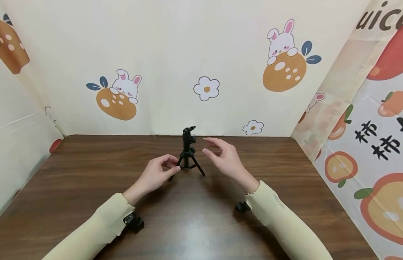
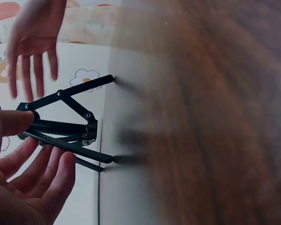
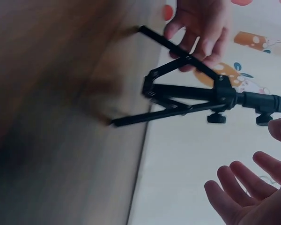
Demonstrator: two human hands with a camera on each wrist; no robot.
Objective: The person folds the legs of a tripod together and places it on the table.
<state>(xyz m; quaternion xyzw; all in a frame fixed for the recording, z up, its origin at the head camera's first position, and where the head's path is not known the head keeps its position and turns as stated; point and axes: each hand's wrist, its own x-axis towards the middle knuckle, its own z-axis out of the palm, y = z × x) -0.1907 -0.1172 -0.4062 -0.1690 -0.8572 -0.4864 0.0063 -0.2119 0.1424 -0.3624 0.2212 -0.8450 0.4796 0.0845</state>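
Observation:
A small black tripod stands upright on the table with its legs spread. Its braced legs and centre column show in the left wrist view, and two side knobs in the right wrist view. My left hand is at the tripod's left leg, fingers loosely bent and thumb apart from them. The thumb overlaps the tripod in view; whether it touches cannot be told. To the right of the tripod, my right hand hovers apart from it, fingers extended and holding nothing.
The brown wood-grain table ends at a pale wall cloth printed with rabbits, fruit and flowers, close behind the tripod. Another printed cloth hangs on the right. Black devices sit at both wrists.

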